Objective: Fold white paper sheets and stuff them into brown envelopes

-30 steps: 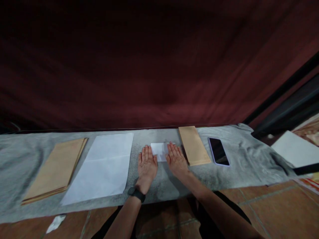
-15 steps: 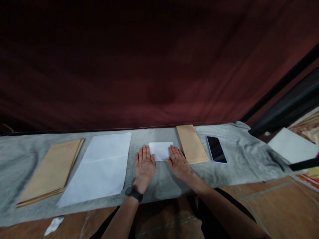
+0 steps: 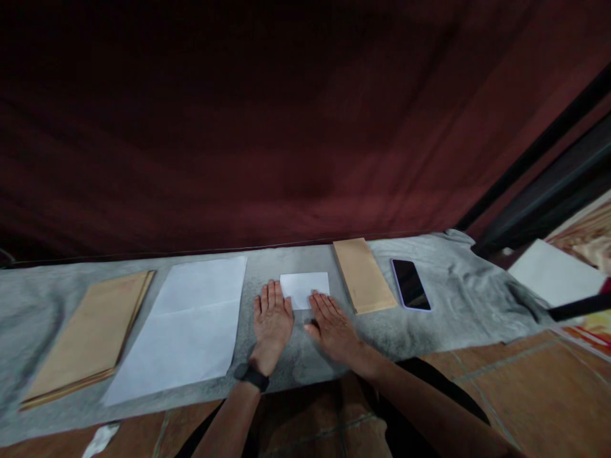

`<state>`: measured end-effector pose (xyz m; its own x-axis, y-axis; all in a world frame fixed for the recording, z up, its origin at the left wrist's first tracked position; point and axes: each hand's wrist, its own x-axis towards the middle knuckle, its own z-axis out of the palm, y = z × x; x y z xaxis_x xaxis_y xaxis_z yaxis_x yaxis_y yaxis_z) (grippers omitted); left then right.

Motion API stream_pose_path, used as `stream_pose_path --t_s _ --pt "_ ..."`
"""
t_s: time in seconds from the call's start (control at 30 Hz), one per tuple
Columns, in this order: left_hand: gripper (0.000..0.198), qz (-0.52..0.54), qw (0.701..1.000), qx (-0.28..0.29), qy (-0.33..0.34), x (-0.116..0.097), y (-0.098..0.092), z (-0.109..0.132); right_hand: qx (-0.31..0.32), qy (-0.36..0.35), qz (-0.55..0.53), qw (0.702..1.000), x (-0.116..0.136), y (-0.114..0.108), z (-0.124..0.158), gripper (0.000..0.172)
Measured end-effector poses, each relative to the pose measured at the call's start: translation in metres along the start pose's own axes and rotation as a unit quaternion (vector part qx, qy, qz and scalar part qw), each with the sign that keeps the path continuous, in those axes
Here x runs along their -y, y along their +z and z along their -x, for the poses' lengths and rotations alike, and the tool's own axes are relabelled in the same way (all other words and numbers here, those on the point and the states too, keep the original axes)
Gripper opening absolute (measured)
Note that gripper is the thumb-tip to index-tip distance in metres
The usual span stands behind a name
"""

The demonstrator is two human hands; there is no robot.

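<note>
A small white rectangle of folded paper [image 3: 300, 285] lies flat on the grey cloth [image 3: 305, 375] in front of me. My left hand [image 3: 273, 318] rests palm down at its left edge, fingers stretched out and side by side. Across the paper's lower right corner lie the fingertips of my right hand [image 3: 331, 326], flat, with the thumb held apart. Neither hand grips anything. To the right of the paper is a brown envelope [image 3: 365, 277]. A large white sheet [image 3: 186, 331] with a crease across it lies left of my left hand.
Several brown envelopes [image 3: 90, 334] are stacked at the far left. A phone [image 3: 411, 285] in a pale purple case lies right of the single envelope. Dark red fabric [image 3: 305, 159] hangs behind the cloth. A white scrap [image 3: 101, 440] is on the tiled floor [image 3: 539, 388].
My right hand has slid left and a little toward me, from the paper's right edge onto its lower right corner. My left hand stays at the left edge. The view has shifted slightly.
</note>
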<state>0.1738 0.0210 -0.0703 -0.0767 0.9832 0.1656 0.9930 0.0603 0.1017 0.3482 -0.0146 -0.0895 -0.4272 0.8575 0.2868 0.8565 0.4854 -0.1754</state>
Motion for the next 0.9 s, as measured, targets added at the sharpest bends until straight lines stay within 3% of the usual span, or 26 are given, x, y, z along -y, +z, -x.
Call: stream_pose_path --t_s 0.23,0.37,0.47,0.63,0.8,0.9 --pt "0.051 0.033 0.999 -0.001 0.011 0.001 -0.015 0.000 -0.009 0.064 0.035 0.997 -0.011 -0.003 0.001 0.064" --pt "0.051 0.121 0.993 -0.007 0.007 0.002 -0.019 -0.002 0.009 0.074 0.047 0.996 -0.006 -0.005 -0.006 0.065" --pt "0.058 0.221 0.975 0.000 -0.037 0.006 -0.015 -0.008 0.029 0.091 0.059 0.994 0.000 -0.009 -0.014 0.064" --pt "0.066 0.398 0.904 0.065 -0.140 0.016 -0.009 -0.018 0.042 0.105 0.081 0.990 0.005 -0.018 -0.022 0.064" --pt "0.036 0.561 0.807 0.093 -0.156 0.016 -0.007 -0.021 0.066 0.101 0.076 0.990 0.007 -0.023 -0.024 0.069" --pt "0.018 0.611 0.769 0.095 -0.161 0.014 -0.010 -0.021 0.078 0.110 0.073 0.988 0.010 -0.025 -0.026 0.069"
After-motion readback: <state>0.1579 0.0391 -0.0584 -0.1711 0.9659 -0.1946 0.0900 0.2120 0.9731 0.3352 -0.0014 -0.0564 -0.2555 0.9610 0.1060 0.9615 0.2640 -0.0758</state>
